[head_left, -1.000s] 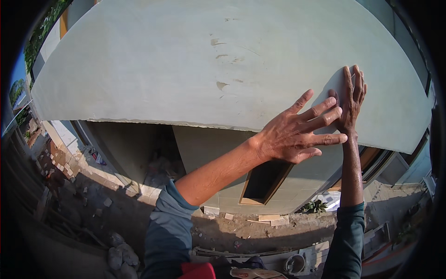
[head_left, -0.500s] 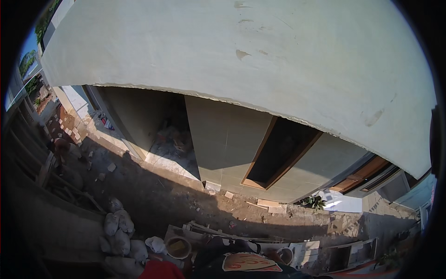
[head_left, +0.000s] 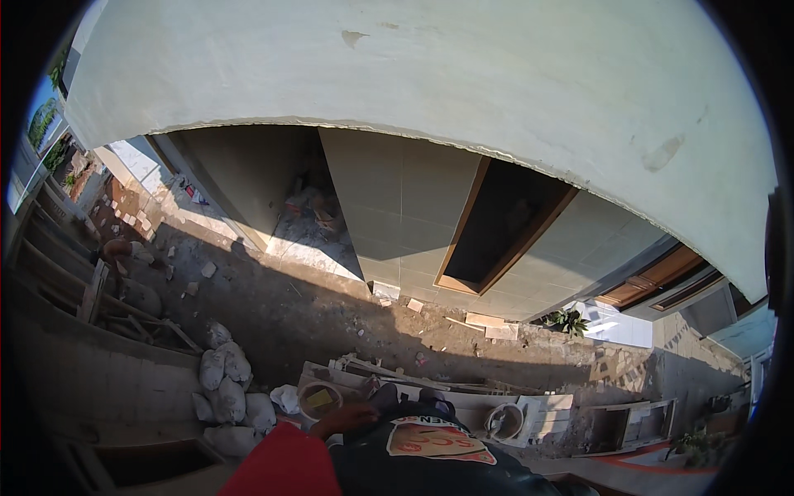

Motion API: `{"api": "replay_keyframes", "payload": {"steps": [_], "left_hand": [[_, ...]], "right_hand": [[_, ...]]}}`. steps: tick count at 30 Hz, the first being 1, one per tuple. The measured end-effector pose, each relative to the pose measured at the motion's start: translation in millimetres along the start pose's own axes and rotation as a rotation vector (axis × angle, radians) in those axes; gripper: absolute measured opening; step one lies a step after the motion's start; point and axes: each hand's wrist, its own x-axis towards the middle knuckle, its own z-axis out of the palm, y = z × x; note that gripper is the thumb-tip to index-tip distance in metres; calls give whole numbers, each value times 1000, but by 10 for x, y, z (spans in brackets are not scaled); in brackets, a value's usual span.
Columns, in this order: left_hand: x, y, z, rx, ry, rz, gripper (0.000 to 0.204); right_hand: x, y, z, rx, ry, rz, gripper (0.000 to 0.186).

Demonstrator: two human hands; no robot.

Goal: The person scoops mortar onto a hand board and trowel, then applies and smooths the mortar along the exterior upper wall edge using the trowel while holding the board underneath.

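My left hand reaches out of a red sleeve and lies low against the front of my dark printed shirt. Its fingers are small and shaded but look stretched out, and nothing shows in them. Nearest to it, on the far left side, stands a round bucket with something yellowish inside. My right hand is out of the picture. Across the upper part spreads a pale plastered wall face with a rough lower edge and a few darker patches.
Below, a dirt passage holds scattered rubble. Stuffed sacks are piled at the lower left, beside loose timber. A second bucket stands right of my body. A wood-framed window opening and a plant are beyond.
The view has tilted down, so the wall's lower edge sits higher. My left hand has come into sight by my shirt, and more of the red sleeve shows.
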Motion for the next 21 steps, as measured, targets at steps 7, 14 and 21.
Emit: {"api": "replay_keyframes", "payload": {"steps": [7, 14, 21], "left_hand": [[157, 415, -424, 77, -290, -77, 30], [439, 114, -448, 119, -479, 14, 35], [705, -3, -513, 173, -588, -74, 32]], "right_hand": [[-295, 23, 297, 76, 60, 5, 39], [-456, -105, 324, 153, 119, 63, 36], [-670, -385, 273, 286, 222, 126, 34]]}}
